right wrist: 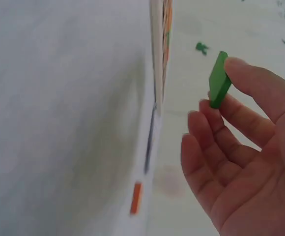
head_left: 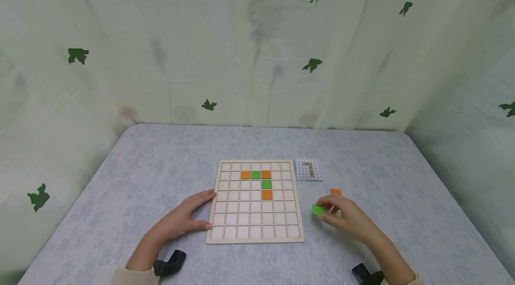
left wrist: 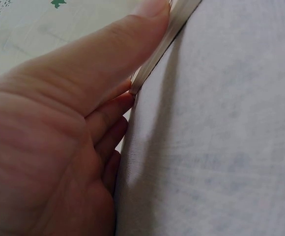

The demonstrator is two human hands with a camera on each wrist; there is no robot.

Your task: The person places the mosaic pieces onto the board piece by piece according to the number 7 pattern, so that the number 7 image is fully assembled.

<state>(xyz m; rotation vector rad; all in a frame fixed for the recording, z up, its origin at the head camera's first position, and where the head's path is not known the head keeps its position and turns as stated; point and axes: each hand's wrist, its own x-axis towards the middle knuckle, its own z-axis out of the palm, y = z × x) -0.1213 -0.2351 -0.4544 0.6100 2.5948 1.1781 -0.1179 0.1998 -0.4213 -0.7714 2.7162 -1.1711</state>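
- Green tile [head_left: 318,209] sits pinched between thumb and fingertips of my right hand [head_left: 347,217], held just off the right edge of the wooden grid board [head_left: 256,236].
- My left hand [head_left: 186,216] lies with fingers nearly straight against the board's left edge, bracing it.
- 5 tiles already fill cells: 3 orange, 2 green; 1 spare orange tile [head_left: 335,192] waits near the pattern card [head_left: 309,169].
- Risk, as I judge it: the light pinch lets the tile slip, or it lands in the wrong cell.
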